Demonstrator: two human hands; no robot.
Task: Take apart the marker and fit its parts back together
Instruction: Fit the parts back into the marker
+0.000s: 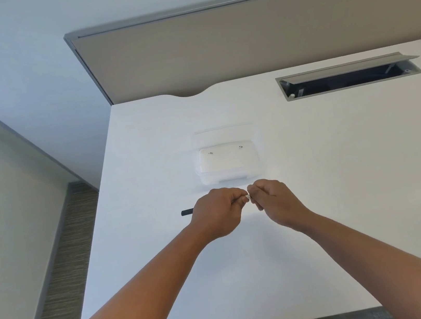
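Note:
Both hands meet just above the white desk, in front of a clear box. My left hand is closed around the marker, whose black end sticks out to the left of the fist. A small white end of the marker shows between the two hands. My right hand pinches that white end with thumb and fingertips. The marker's middle is hidden inside my left fist.
A clear plastic box with its lid open toward the back stands just beyond the hands. An open grey cable hatch sits at the desk's back right. A beige partition rises behind the desk. The desk's left edge drops to carpeted floor.

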